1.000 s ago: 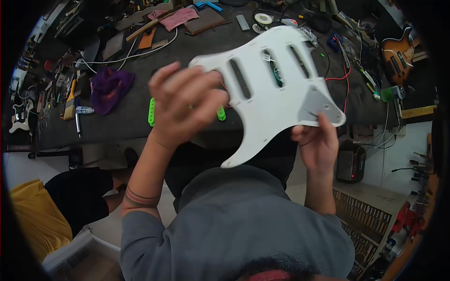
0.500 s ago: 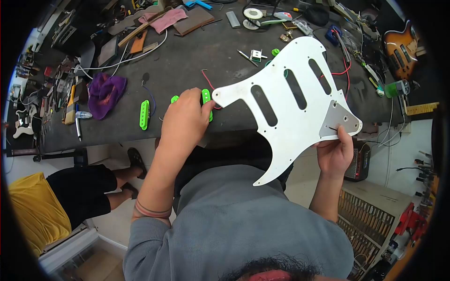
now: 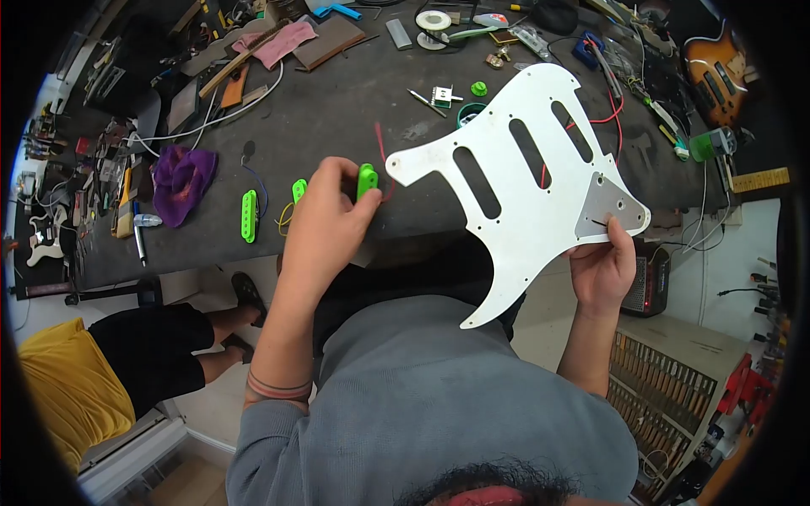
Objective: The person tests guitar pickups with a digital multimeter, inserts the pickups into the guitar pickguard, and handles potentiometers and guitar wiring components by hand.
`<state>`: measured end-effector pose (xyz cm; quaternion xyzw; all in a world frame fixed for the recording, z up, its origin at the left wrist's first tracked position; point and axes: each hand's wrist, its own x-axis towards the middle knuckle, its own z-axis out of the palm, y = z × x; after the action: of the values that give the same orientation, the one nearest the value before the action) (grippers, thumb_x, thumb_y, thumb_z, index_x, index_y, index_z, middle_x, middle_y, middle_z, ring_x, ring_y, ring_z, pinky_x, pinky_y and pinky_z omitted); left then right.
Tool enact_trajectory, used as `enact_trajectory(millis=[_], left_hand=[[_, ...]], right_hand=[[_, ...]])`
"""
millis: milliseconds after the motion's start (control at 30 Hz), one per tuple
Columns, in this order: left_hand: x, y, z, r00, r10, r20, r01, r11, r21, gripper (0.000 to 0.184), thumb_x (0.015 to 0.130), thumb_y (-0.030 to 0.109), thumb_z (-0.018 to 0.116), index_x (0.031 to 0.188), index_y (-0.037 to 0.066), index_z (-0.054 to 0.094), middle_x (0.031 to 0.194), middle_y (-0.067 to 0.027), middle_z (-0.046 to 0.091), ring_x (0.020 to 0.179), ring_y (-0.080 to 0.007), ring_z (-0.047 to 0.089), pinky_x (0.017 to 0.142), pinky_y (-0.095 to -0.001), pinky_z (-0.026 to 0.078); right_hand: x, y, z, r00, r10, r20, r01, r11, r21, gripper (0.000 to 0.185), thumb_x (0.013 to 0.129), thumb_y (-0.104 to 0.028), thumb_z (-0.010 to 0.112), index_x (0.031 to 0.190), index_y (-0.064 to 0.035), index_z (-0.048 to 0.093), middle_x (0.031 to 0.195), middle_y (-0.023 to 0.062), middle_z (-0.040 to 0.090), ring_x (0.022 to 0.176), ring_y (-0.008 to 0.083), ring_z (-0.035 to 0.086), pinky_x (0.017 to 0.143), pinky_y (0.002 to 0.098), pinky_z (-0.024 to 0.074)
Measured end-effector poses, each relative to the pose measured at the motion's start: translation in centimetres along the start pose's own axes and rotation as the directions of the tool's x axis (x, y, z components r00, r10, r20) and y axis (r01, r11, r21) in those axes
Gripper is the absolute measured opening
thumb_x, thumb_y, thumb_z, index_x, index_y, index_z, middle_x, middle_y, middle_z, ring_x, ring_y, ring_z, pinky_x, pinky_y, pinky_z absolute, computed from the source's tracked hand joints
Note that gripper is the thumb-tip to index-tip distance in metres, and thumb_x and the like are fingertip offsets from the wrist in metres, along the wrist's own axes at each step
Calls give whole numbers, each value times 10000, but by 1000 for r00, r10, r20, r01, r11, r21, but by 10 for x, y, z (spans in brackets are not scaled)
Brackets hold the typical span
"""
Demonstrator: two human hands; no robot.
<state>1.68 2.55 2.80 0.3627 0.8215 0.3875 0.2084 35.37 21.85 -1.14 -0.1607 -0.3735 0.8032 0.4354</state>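
Between the thumb and fingers of my left hand (image 3: 329, 219) is a bright green guitar pickup (image 3: 367, 180), slightly tilted, with a red wire by it. My right hand (image 3: 601, 268) grips the lower right corner of a white pickguard (image 3: 519, 232), thumb on its grey triangular plate (image 3: 601, 207). The pickguard has three long slots and its underside faces me. A second green pickup (image 3: 249, 217) with a blue wire lies at the left of the workbench. A third green pickup (image 3: 299, 191) with a yellow wire is just left of my left hand, partly hidden.
On the dark workbench (image 3: 337, 93) lie a purple cloth (image 3: 181, 181), a switch (image 3: 443, 96), a green knob (image 3: 479, 88) and a solder spool (image 3: 433, 21). Tools crowd both sides. A sunburst guitar body (image 3: 717, 80) is at far right. Another person (image 3: 76, 379) is at lower left.
My left hand has picked the green pickup up and tilted it, its red wire now rising higher. The pickguard has shifted only slightly in my right hand. The whole view has moved a little.
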Motion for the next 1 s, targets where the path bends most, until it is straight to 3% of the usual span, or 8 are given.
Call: enact_trajectory(millis=[100,200,400,567,667,700,833,1000], left_hand=[[-7,-17,-19,1000,2,-14,-8,907,-420,389,1087,221,808,1378,24,641,1055,-58,753,916,-105,697,752,-297,526],[-17,-30,-54,998,-41,38,55,616,-786,349,1199,289,636,1441,42,581,1061,-94,750,933,-152,726,739,-293,550],[-44,-54,-97,992,-84,93,122,485,-866,391,1272,404,486,1471,69,523,1045,-147,732,863,-182,698,666,-287,531],[-49,-56,-99,979,-12,202,202,11,-979,558,1268,513,448,1269,-24,600,952,-20,493,781,-134,414,667,-279,360],[-50,-51,-90,970,-1,244,243,-92,-966,549,1273,501,436,1296,-28,582,1021,-47,518,840,-142,439,713,-301,388],[-50,-52,-90,965,32,261,263,-148,-953,344,1286,348,420,1321,33,555,1045,-65,490,883,-168,443,769,-341,404],[-46,-50,-79,983,69,172,178,-94,-980,310,1214,174,466,1519,150,520,1150,-100,608,992,-206,557,853,-360,472],[-50,-39,-55,979,173,-107,-180,491,-852,384,1131,10,635,1504,73,567,1353,-161,690,1226,-247,665,1054,-390,516]], right_hand=[[2,-1,16,992,10,-128,-2,998,65,491,1189,-233,543,1572,74,552,1428,224,757,1188,336,807,963,497,683],[9,1,18,977,46,-208,-29,996,86,495,1211,-253,542,1592,62,565,1497,195,735,1336,299,748,1152,464,595],[24,21,45,980,187,-68,-183,981,62,484,1245,-283,523,1525,100,619,1493,221,737,1355,300,744,1184,441,571],[28,42,71,959,285,16,-285,959,-3,504,1253,-305,499,1502,114,626,1463,240,753,1329,306,767,1163,436,594],[25,51,84,938,344,33,-341,938,-64,525,1258,-329,488,1496,116,631,1451,236,761,1319,292,774,1145,424,605],[23,54,85,931,362,51,-358,930,-79,528,1259,-334,487,1494,116,633,1451,236,761,1317,287,775,1140,420,608],[17,61,95,923,384,29,-377,917,-130,542,1263,-352,481,1488,116,639,1447,233,763,1307,270,779,1126,405,615],[12,65,102,922,387,4,-383,913,-139,551,1268,-362,469,1493,111,639,1446,231,762,1300,271,780,1130,407,614]])
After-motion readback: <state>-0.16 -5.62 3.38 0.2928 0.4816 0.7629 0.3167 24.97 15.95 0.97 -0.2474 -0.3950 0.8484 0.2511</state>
